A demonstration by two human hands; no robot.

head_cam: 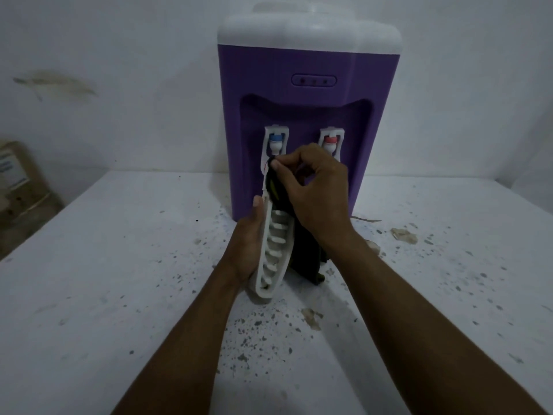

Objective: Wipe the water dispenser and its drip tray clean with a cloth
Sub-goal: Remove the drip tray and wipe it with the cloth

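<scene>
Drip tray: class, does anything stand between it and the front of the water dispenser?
Nothing separate. The left hand holds the drip tray on edge before the water dispenser; only the right hand, pinching the dark cloth at the tray's top end, comes between. The table there bears only specks.

A white tabletop [119, 265] was peppered with dark specks [254, 322], thickest toward its middle. A few brownish chipped patches [404, 235] marked its right side. Behind it stood a pale wall [119, 40] bearing 1 smeared brownish stain [57, 82]. A cardboard box [18, 181] sat at the far left edge, partly cut off.
</scene>
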